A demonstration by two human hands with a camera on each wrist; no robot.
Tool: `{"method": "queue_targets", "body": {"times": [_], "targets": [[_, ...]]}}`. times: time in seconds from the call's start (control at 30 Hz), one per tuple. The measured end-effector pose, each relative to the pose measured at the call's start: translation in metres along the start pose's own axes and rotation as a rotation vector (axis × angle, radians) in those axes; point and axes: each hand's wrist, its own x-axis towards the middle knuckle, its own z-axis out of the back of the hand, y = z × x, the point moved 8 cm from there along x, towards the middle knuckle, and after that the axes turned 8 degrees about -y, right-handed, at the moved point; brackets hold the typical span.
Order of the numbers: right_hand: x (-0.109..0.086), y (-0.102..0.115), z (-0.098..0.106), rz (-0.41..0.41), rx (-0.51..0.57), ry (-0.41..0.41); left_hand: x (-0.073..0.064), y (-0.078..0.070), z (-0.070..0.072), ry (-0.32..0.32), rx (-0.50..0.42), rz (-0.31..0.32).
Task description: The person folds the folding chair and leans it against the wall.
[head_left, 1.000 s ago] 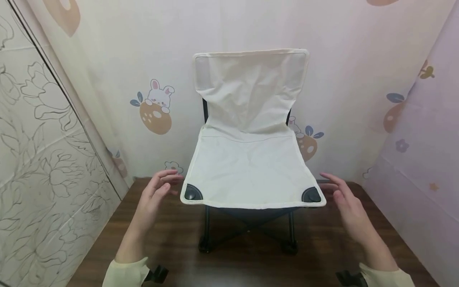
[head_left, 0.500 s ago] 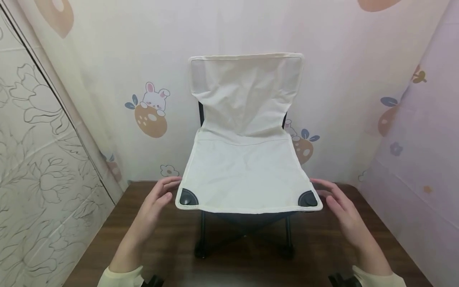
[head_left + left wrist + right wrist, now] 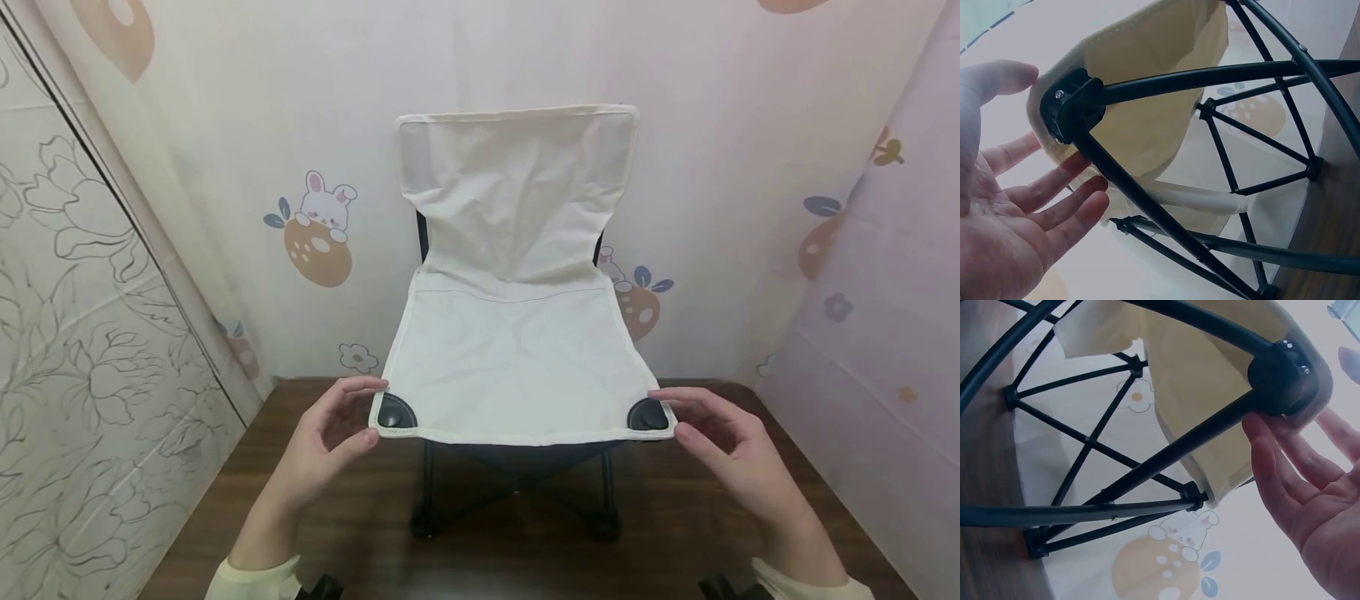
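A folding camp chair [image 3: 517,358] with an off-white cloth seat and back stands upright, facing me. Black patches cover its front seat corners. My left hand [image 3: 322,442] is at the left corner, fingertips along the side edge and thumb by the front edge. In the left wrist view its fingers reach loosely beside a black corner bracket [image 3: 1069,106]. My right hand [image 3: 738,450] is at the other corner, its index finger overlapping the black patch. From the right wrist, bent fingertips [image 3: 1260,434] lie right below the corner bracket [image 3: 1282,381], with the thumb apart.
Dark crossed tubes [image 3: 1197,72] form the chair's frame. The chair stands on a dark brown wooden table [image 3: 337,542]. A pale curtain [image 3: 742,167] with rabbit prints hangs close behind, and a flower-patterned panel [image 3: 90,367] lines the left side.
Both hands have moved in from beside the seat to its front corners. Their fingers now overlap the corners, and the thumbs have spread toward the front edge. The chair has stayed in place.
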Motion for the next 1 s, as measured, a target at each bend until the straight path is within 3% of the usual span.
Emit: {"method": "queue_targets", "body": {"times": [0.2,0.5,1.0], "targets": [[0.0002,0.0029,-0.0034,-0.024,0.043,0.035,-0.0010,0.0008,-0.0020,0.021,-0.043,0.017],[0.0016,-0.0006,-0.0029,-0.069,0.132,0.013,-0.0022,0.0024,0.0009,-0.010,-0.092,-0.115],[0.0015,0.0035,-0.0004,-0.035,0.151,0.005,-0.0004,-0.0008,-0.0005,-0.038,-0.046,-0.098]]}}
